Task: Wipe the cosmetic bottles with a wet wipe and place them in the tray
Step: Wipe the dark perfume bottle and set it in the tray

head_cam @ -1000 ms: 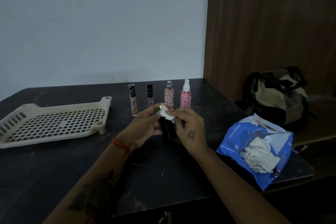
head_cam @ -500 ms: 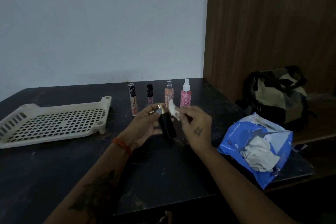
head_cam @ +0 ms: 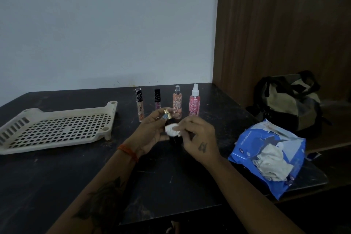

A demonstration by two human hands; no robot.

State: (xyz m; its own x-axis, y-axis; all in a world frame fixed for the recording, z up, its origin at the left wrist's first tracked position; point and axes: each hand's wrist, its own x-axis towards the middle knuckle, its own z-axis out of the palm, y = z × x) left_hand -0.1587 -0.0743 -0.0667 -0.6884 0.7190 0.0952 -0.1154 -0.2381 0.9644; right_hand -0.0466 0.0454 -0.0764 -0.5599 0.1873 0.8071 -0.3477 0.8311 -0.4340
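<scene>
The left hand (head_cam: 150, 131) holds one dark gold-capped bottle (head_cam: 171, 129) above the counter (head_cam: 171, 176); the right hand (head_cam: 197, 138), its grip closed on one wet wipe (head_cam: 172, 131), presses it against the bottle. Four bottles (head_cam: 177, 101) stand behind. One tray (head_cam: 57, 129) sits left, holding nothing.

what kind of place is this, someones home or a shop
Probably a plain room at home, not a shop. A dark scuffed table stands in a bare corner between a white wall and a brown wood panel, with a beige and black duffel bag beside it. No shelves or counters are visible.
</scene>
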